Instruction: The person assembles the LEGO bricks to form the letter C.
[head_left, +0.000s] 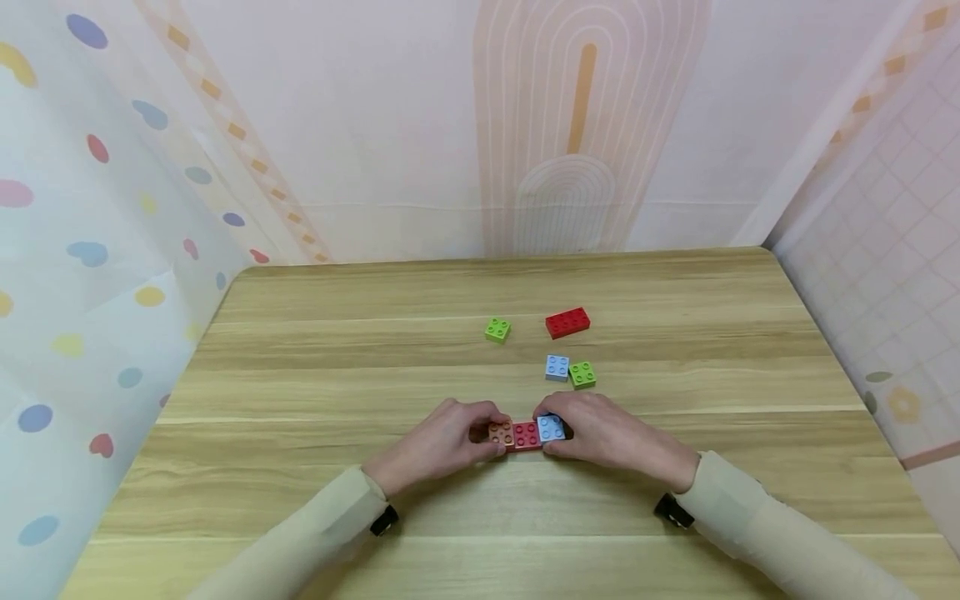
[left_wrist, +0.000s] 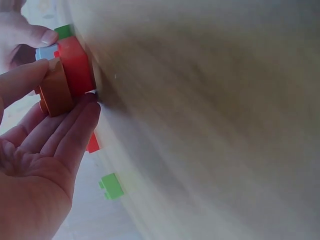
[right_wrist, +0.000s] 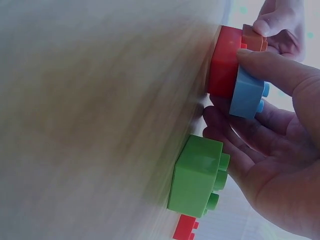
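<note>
A red toy building brick [head_left: 527, 435] lies on the wooden table in front of me. An orange brick [head_left: 501, 433] is on top at its left end, and a light blue brick [head_left: 551, 428] is on top at its right end. Between them, red studs show. My left hand [head_left: 442, 446] pinches the orange brick between thumb and fingers. From the other side my right hand [head_left: 600, 429] grips the blue brick, its thumb on the near face. In the right wrist view the blue brick [right_wrist: 245, 92] sits against the red one; whether it is fully pressed down I cannot tell.
Beyond the hands lie a second light blue brick [head_left: 557, 367] and, touching or nearly touching it, a green brick [head_left: 582, 374]. Farther back are another green brick [head_left: 497, 330] and a longer red brick [head_left: 567, 322]. Patterned cloth hangs behind the table [head_left: 337, 333].
</note>
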